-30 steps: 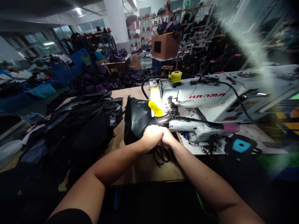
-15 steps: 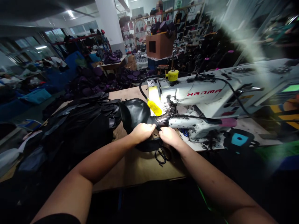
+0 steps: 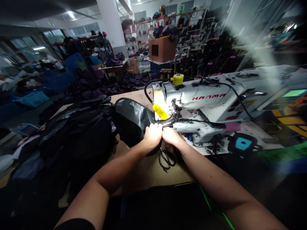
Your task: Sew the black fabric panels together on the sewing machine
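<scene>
1. black coated-fabric bag (image 3: 130, 123) bulges up off the bench just left of the hanma sewing machine (image 3: 203, 99), with its near edge right up by the machine's needle area.
2. left hand (image 3: 152, 137) is clenched on the bag's lower rim, fingers curled over it, just in front of the machine's head.
3. right hand (image 3: 170, 136) looks closed on that same rim too, fingers pressed against the left hand, and sits just beside the machine's long pink-tipped arm (image 3: 231, 126).
4. black-handled scissors (image 3: 166, 159) lie on the wooden tabletop (image 3: 146, 171) in front of the machine, just below the right hand, with neither hand on them.
5. big pile of black bag panels (image 3: 79, 124) sits left of the machine, touching the bag.
6. yellow tape roll (image 3: 178, 79) sits on top of the machine, and a yellow-handled part (image 3: 159, 111) hangs by its head, can't really tell what that one is.
7. heaps of purple bags (image 3: 96, 86) cover the floor well behind the machine.
</scene>
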The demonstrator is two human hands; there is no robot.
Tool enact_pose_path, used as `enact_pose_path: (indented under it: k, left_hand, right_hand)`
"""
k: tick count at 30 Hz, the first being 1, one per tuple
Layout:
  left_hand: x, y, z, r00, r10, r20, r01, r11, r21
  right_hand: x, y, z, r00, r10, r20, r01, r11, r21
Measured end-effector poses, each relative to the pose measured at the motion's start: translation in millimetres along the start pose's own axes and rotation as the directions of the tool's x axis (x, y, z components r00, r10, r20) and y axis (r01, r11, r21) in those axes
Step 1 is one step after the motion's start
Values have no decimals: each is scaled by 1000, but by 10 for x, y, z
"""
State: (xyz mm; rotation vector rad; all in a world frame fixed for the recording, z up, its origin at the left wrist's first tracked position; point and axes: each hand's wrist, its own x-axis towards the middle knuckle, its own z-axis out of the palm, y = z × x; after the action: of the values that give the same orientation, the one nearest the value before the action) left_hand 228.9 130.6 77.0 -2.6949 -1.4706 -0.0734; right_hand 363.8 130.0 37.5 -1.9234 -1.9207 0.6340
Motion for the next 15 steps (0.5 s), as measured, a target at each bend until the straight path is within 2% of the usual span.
enact_pose_path:
  k: [2,4,7,9,11,13,15]
  left_hand:
    - [-135,-34,-19,996,-82,-36,84,996,41]
    - [-244,-74,-79,989,-146,-18,147,987,70]
    - [-289,-125,-238,988,-151,-23,153,981,123]
    - [-245,-169,-363,995,-48,-90,64,983,175]
    - [-177,-244,-467,982,122,-142,-88,969,229]
    - [-121,-353,-523,948,305,-92,-274,927,256]
    - [-99,-471,-523,893,449,36,-444,863,242]
  right_hand:
    - [-34,-18,-3,997,70,17,-68,994,-81]
    - [-61,-40,-7,994,104,28,-101,990,-104]
    - [-90,-72,-10,992,123,42,-117,986,-116]
    - [-111,-82,-6,991,123,44,-117,986,-119]
    - [-139,-74,1,992,120,39,-115,987,-113]
    - [-167,-49,11,993,116,31,-113,989,-93]
    - [-188,-13,24,996,86,18,-85,995,-61]
